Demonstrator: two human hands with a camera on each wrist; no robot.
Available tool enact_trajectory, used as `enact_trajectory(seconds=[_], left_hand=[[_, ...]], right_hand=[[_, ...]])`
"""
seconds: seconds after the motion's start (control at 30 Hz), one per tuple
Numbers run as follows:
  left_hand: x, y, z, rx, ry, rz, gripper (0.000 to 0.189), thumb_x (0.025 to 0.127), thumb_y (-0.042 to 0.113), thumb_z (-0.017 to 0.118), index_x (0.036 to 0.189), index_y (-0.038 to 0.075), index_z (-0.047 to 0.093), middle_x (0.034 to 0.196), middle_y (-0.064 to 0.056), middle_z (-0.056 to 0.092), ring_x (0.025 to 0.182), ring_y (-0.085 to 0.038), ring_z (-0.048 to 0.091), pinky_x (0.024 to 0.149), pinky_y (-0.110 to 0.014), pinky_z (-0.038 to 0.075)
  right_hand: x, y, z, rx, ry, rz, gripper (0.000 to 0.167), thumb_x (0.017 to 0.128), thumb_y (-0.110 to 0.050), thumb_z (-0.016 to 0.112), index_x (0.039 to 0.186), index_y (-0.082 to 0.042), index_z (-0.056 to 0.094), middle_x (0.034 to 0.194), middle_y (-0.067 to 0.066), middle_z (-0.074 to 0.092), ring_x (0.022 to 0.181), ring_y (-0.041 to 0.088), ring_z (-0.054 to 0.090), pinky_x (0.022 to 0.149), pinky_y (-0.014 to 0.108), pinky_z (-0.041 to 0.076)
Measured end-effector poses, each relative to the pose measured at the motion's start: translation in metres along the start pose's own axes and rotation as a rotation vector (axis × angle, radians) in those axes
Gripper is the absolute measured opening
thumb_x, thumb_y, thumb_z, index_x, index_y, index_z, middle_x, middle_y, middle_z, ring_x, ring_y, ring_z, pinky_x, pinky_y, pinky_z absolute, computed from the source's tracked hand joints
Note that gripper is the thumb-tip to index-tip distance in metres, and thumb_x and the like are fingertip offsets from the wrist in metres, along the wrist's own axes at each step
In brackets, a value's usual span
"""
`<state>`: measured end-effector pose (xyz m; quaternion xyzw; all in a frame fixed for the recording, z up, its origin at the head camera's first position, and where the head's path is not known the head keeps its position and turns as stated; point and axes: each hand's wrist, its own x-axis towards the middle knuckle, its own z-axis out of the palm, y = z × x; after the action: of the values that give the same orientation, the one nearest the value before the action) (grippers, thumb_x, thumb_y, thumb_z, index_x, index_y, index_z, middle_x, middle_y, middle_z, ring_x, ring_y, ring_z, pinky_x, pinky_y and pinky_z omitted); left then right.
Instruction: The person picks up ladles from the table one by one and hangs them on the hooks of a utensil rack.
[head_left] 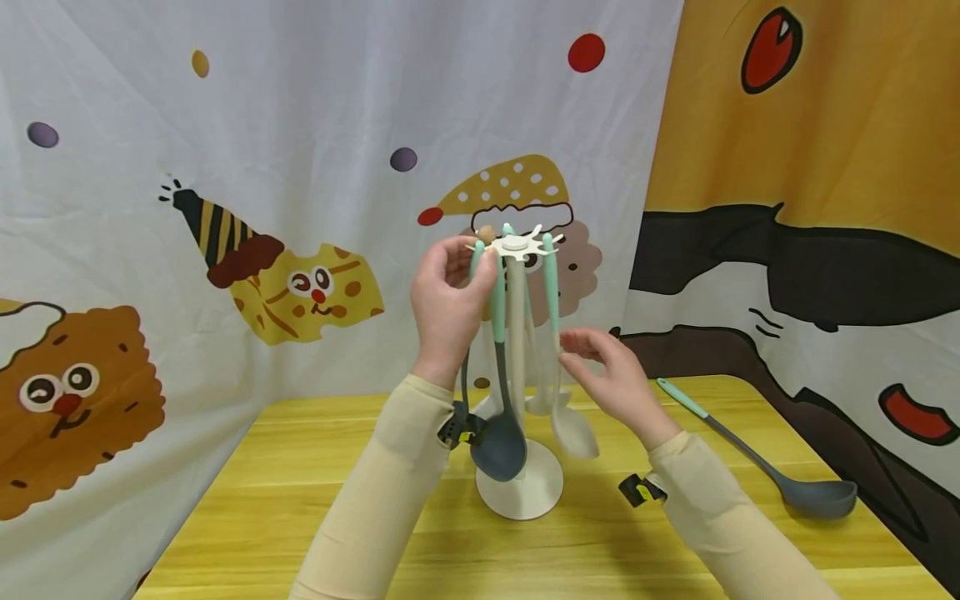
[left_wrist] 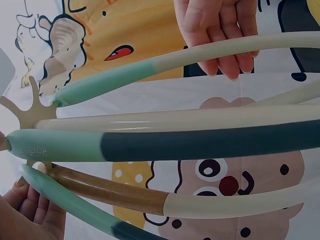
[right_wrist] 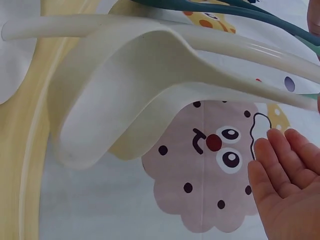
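A cream utensil stand [head_left: 519, 489] holds several hanging utensils. My left hand [head_left: 453, 287] is at its hooked top; the thumb meets the upper end of the green handle [left_wrist: 60, 145] of a dark grey spoon [head_left: 498, 446]. The fingers curl behind, beside another green handle [left_wrist: 55, 187] and a wooden one [left_wrist: 115, 187]. To the right hangs a cream spoon [head_left: 573, 432] with a green handle, its broad bowl large in the right wrist view. My right hand [head_left: 611, 379] is beside that spoon's shaft, fingers loosely extended and nothing in the palm.
A dark grey ladle [head_left: 817, 497] with a green handle lies on the right side of the wooden table [head_left: 300, 500]. Behind the table hangs a printed cloth [head_left: 315, 100] with cartoon figures. Another cream utensil [head_left: 537, 403] hangs at the far side of the stand.
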<state>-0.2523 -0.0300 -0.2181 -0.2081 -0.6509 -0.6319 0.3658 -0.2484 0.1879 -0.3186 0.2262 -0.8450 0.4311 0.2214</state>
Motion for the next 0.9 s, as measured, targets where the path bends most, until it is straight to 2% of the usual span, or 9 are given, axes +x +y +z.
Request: enact_trajectory(seconds=[0.17,0.5,0.7,0.9], left_hand=[[0.0,-0.001,0.0,-0.002,0.001,0.009,0.027,0.09,0.018,0.069,0.11,0.0,0.064,0.101,-0.009,0.064,0.091,-0.019,0.061,0.085,-0.031,0.053],[0.0,-0.002,0.0,0.006,0.003,0.014,0.027,0.09,0.018,0.069,0.109,0.0,0.064,0.101,-0.009,0.064,0.09,-0.019,0.061,0.084,-0.031,0.053],[0.0,-0.001,0.0,0.001,0.003,0.012,0.026,0.09,0.018,0.069,0.109,0.0,0.064,0.101,-0.009,0.064,0.09,-0.019,0.061,0.084,-0.031,0.053],[0.0,0.0,0.0,0.0,0.001,0.003,0.027,0.09,0.018,0.069,0.109,0.0,0.064,0.101,-0.009,0.064,0.09,-0.019,0.061,0.084,-0.031,0.053]], right_hand=[[-0.004,0.004,-0.003,-0.023,-0.031,-0.023,0.042,0.099,-0.022,0.062,0.136,-0.004,0.056,0.131,0.014,0.06,0.123,0.032,0.053,0.105,0.053,0.039],[-0.012,0.015,-0.013,-0.099,-0.11,-0.067,0.052,0.1,-0.028,0.061,0.146,-0.008,0.047,0.145,0.016,0.049,0.138,0.039,0.037,0.11,0.063,0.026],[-0.017,0.024,-0.017,-0.141,-0.165,-0.1,0.06,0.099,-0.034,0.061,0.15,-0.009,0.042,0.151,0.015,0.041,0.14,0.041,0.031,0.108,0.065,0.027],[-0.02,0.035,-0.018,-0.181,-0.194,-0.124,0.065,0.097,-0.031,0.064,0.151,-0.007,0.039,0.154,0.016,0.036,0.142,0.041,0.028,0.109,0.066,0.025]])
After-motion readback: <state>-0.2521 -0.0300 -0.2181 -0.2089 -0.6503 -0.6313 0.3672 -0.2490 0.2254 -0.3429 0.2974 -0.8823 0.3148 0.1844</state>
